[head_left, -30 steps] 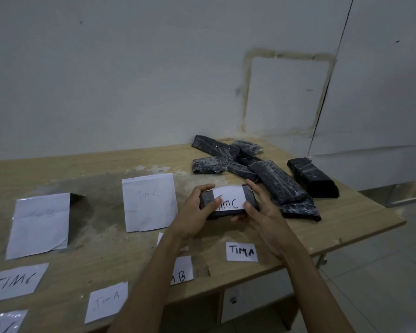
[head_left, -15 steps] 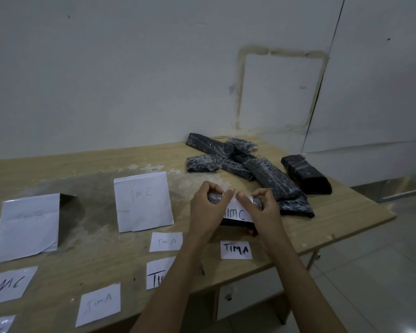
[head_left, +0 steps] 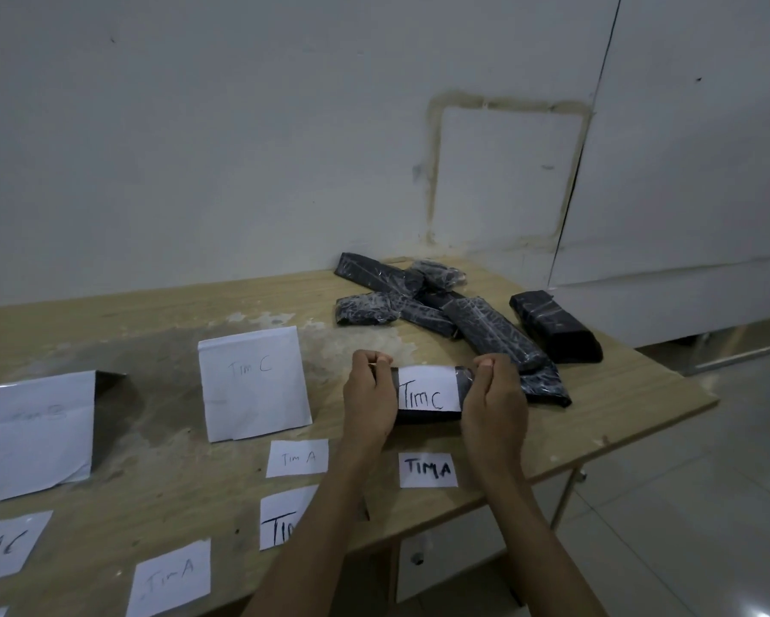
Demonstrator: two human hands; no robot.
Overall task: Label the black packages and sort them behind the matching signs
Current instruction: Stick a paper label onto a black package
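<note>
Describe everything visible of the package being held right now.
The black package is an oblong block in shiny dark wrap, held level, long side across the view. A white label reading "TIMC" in black marker covers most of its upper face. The left hand grips its left end, the right hand its right end, fingers curled over the far edge. It is over the table, right of the standing Tim C sign; contact with the wood is unclear.

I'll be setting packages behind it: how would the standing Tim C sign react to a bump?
The Tim C sign is thin folded paper standing upright, so it probably tips or slides at a light touch. Likely floppy: the sheet looks creased.
</note>
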